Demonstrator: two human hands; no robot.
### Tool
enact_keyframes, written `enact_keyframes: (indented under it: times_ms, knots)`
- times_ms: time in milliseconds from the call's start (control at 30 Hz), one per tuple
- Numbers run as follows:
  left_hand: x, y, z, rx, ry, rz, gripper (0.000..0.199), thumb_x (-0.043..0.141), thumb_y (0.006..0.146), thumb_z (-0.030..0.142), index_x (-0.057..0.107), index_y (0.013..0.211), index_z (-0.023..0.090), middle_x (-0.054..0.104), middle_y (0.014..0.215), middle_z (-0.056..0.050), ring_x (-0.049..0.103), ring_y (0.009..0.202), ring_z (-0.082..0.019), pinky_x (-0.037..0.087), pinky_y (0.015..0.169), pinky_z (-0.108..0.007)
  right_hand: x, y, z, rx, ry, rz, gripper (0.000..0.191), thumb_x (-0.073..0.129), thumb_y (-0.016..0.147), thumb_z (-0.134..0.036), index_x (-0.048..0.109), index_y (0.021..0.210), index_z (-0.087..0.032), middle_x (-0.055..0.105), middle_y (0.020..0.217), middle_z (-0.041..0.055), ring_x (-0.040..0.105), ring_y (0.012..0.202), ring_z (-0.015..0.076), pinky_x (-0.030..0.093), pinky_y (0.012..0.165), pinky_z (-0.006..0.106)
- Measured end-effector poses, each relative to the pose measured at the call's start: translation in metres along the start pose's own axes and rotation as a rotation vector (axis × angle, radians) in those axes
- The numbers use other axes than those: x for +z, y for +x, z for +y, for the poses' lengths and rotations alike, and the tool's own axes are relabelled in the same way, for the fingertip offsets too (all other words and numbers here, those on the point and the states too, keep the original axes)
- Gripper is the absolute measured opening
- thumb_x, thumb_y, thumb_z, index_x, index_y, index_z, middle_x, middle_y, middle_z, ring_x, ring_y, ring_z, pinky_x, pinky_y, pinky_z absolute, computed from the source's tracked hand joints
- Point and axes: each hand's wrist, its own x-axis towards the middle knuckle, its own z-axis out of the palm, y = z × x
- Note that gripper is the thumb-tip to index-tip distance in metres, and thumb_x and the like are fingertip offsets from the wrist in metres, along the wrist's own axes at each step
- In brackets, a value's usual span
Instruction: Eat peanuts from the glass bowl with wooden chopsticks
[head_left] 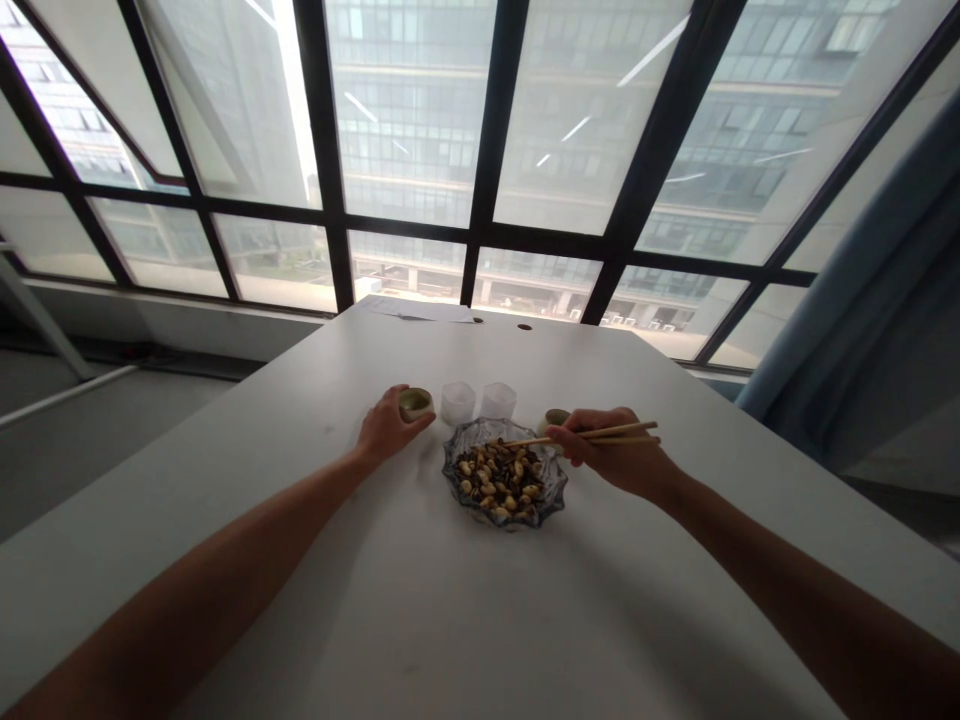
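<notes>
From here, the left hand (384,430) is curling its fingers around a small green-lined cup (418,404), likely light, stiff and breakable, best taken by its rounded sides. The right hand (619,458) is gripping wooden chopsticks (619,431) around their middle, slim and stiff, the tips reaching leftward over the glass bowl (554,497). That bowl is sitting between both sets of fingers, probably heavy and slippery, safest lifted by opposite sides. Its scalloped, see-through wall is holding smooth, pale nuts (489,490) among dark seeds. Two frosted cups (457,402) (499,400) are standing right of the left fingers; a second green cup (556,416) is standing just behind the right ones.
</notes>
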Motion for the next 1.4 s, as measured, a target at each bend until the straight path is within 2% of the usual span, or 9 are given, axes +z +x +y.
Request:
enact_keyframes:
  times_ms: [200,433,533,767,900,1067,1200,1400]
  knots:
    - [0.002,0.000,-0.001,0.003,-0.002,0.007,0.068,0.072,0.077,0.053,0.051,0.133,0.020,0.067,0.123,-0.012,0.066,0.112,-0.030,0.052,0.094,-0.040,-0.007,0.005,-0.009,0.029,-0.026,-0.067,0.045,0.066,0.082,-0.062,0.071,0.062,-0.022,0.066,0.048,0.0019,0.060,0.042,0.0149,0.047,0.041,0.023]
    - [0.004,0.001,-0.003,0.003,-0.001,0.003,0.069,0.072,0.077,0.054,0.051,0.133,0.020,0.067,0.124,-0.012,0.065,0.112,-0.031,0.051,0.094,-0.040,-0.011,0.004,0.004,0.146,0.048,0.047,0.054,0.068,0.076,-0.070,0.071,0.059,-0.019,0.068,0.050,0.0066,0.063,0.041,0.0183,0.049,0.037,0.026]
    - [0.005,0.001,-0.003,0.005,0.000,0.008,0.069,0.072,0.077,0.054,0.051,0.134,0.021,0.067,0.124,-0.012,0.065,0.112,-0.031,0.051,0.095,-0.040,-0.010,0.005,0.008,0.151,0.060,0.062,0.057,0.065,0.077,-0.072,0.072,0.059,-0.018,0.068,0.051,0.0067,0.063,0.042,0.0177,0.049,0.038,0.025]
    - [0.007,0.003,-0.005,0.030,0.014,0.019,0.069,0.072,0.078,0.052,0.050,0.134,0.018,0.063,0.130,-0.014,0.061,0.119,-0.032,0.049,0.101,-0.043,-0.015,0.019,-0.001,0.084,-0.028,-0.119,0.044,0.069,0.079,-0.060,0.076,0.063,-0.019,0.068,0.051,0.0042,0.061,0.042,0.0162,0.046,0.039,0.024]
    - [0.011,0.005,-0.009,0.053,0.040,0.051,0.069,0.072,0.078,0.051,0.049,0.134,0.017,0.059,0.133,-0.016,0.058,0.124,-0.033,0.046,0.105,-0.044,-0.011,0.034,-0.007,0.073,-0.049,-0.230,0.046,0.069,0.079,-0.058,0.070,0.056,-0.019,0.066,0.048,0.0035,0.060,0.041,0.0148,0.045,0.040,0.023]
    - [0.015,0.008,-0.013,0.071,0.075,0.080,0.068,0.071,0.080,0.050,0.048,0.135,0.018,0.059,0.133,-0.015,0.057,0.123,-0.032,0.047,0.105,-0.045,-0.005,0.040,-0.014,0.045,-0.139,-0.316,0.047,0.062,0.086,-0.056,0.066,0.059,-0.019,0.067,0.052,0.0030,0.062,0.045,0.0141,0.047,0.044,0.022]
    - [0.017,0.009,-0.014,0.075,0.104,0.085,0.066,0.071,0.080,0.050,0.048,0.135,0.020,0.060,0.133,-0.014,0.058,0.122,-0.032,0.049,0.103,-0.044,-0.005,0.031,-0.012,0.044,-0.150,-0.246,0.051,0.059,0.086,-0.061,0.064,0.059,-0.019,0.066,0.051,0.0037,0.062,0.045,0.0151,0.047,0.044,0.024]
    - [0.016,0.008,-0.012,0.172,0.147,0.122,0.067,0.068,0.082,0.051,0.047,0.136,0.018,0.057,0.137,-0.015,0.054,0.125,-0.033,0.047,0.102,-0.048,-0.005,0.014,0.000,0.017,-0.084,-0.035,0.060,0.049,0.088,-0.071,0.068,0.066,-0.018,0.066,0.052,0.0052,0.062,0.046,0.0170,0.048,0.044,0.026]
